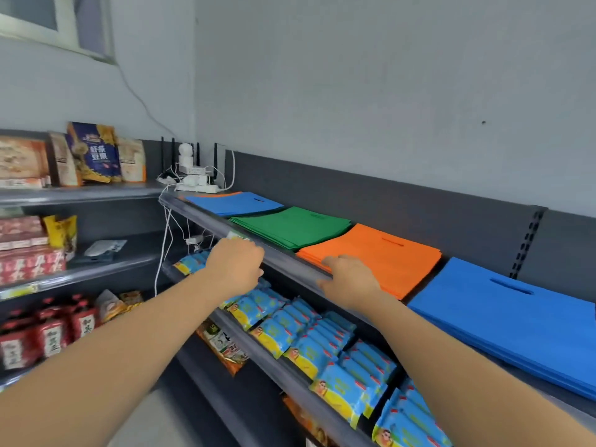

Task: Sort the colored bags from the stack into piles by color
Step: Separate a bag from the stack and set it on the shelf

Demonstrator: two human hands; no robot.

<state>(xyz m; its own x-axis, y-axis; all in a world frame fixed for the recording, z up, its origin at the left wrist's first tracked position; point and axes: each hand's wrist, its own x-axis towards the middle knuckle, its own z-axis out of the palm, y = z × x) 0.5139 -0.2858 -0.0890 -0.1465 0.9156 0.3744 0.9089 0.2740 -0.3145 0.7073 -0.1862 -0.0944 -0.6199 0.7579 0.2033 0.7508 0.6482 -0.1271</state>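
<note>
1 colour per pile: stack [232, 203] 10 o'clock, green [290, 227], orange [377, 253], blue [503, 314] 4 o'clock. Right hand [350, 277] flat, probably steadying orange; left hand [237, 262] curled, grip unclear.

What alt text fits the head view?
The right hand touches the orange pile on a top shelf, between a green pile and a near blue pile; a blue-topped stack lies beyond. The left hand is at the shelf's front rail. Snack packs sit below.

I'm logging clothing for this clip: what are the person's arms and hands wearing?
Nothing visible. The left hand and right hand show no gloves, rings or watch, and both forearms are uncovered to the frame edge, with no sleeves in view.
</note>
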